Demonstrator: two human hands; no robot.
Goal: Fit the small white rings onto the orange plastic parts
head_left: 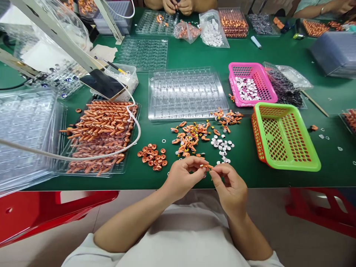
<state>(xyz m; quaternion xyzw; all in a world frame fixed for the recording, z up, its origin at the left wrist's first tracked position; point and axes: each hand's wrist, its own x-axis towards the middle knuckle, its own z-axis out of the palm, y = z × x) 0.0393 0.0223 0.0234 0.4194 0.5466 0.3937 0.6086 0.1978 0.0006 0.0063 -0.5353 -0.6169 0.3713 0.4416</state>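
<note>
A small orange plastic part [209, 167] is pinched between both hands, close to the table's front edge. My left hand [185, 177] closes thumb and fingers on its left end, and my right hand [231, 188] grips the right end. Its exact shape is partly hidden by the fingertips. Just beyond the hands lies a loose pile of similar orange parts [191, 138], some with yellow and white bits. White discs [223, 145] are scattered right of that pile. Copper-coloured round cups [152, 155] form a heap to the left.
Clear moulded trays [187, 92] lie behind the piles. At left, another tray holds stacked orange stems [102, 126] with a white cable [133, 146] arching over. A pink basket [251, 66] with white pieces and a green basket [306, 163] stand right. Other people work across the table.
</note>
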